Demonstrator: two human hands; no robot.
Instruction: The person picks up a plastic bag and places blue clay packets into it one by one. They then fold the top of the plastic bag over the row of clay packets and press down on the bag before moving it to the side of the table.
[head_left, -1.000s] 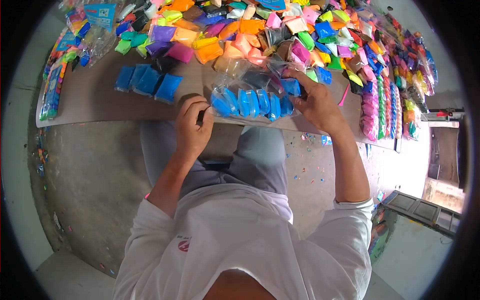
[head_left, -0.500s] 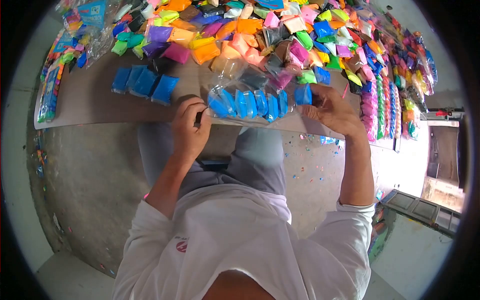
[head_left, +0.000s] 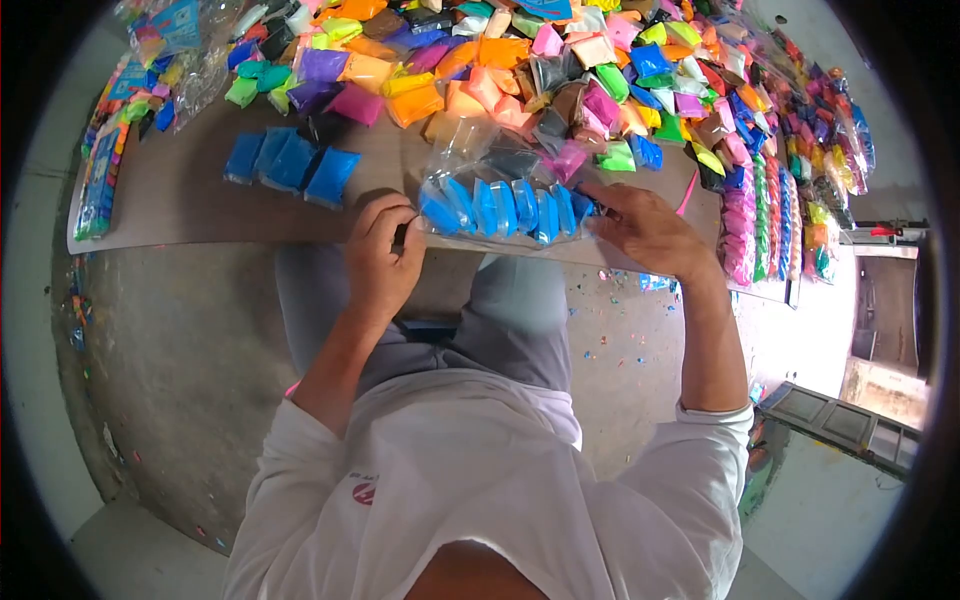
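Observation:
A clear plastic bag (head_left: 470,150) lies at the near edge of the brown board (head_left: 190,190). Inside it stands a row of several blue packets (head_left: 500,208). My left hand (head_left: 385,250) pinches the bag's left end at the board's edge. My right hand (head_left: 645,228) is at the bag's right end, fingers pressing a blue packet (head_left: 582,205) into the row. Several loose blue packets (head_left: 290,165) lie on the board to the left.
A big heap of small packets in many colours (head_left: 560,70) covers the far part of the board. Filled bags of mixed packets (head_left: 775,200) lie at the right, others at the far left (head_left: 105,170). Below the board is a concrete floor with scraps.
My right hand, which held a blue packet up at the bag's right end half a second ago, has pushed it in against the row. The left hand has stayed put.

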